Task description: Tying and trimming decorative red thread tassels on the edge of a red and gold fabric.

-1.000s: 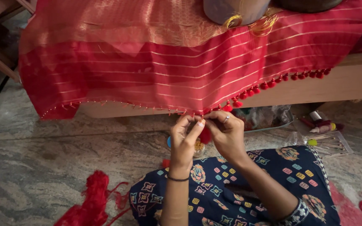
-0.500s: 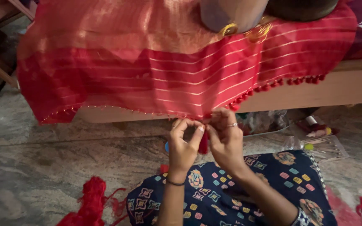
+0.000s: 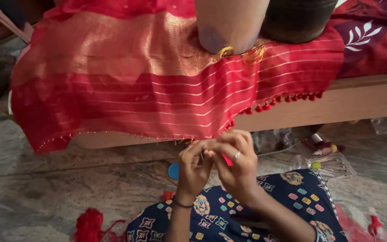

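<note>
A red cloth with gold stripes [image 3: 126,98] hangs over the edge of a wooden bed frame [image 3: 363,103]. Small red tassels [image 3: 265,107] line part of its lower hem. My left hand [image 3: 192,168] and my right hand [image 3: 234,161] meet just below that hem, fingers pinched together. A bit of red thread or tassel [image 3: 226,159] shows between the fingers of my right hand, which wears a ring. My left hand's fingertips press against it; a thin dark tool seems to sit between the hands.
A clump of red thread [image 3: 89,224] lies on the stone floor at lower left. A blue round thing [image 3: 173,170] sits behind my left wrist. Plastic bags with small spools [image 3: 328,157] lie at right. Two round pots [image 3: 231,22] stand on the cloth.
The view has tilted up and moved closer, showing more of the cloth. My hands stay joined at the hem, shifted slightly lower and rightward in the picture.
</note>
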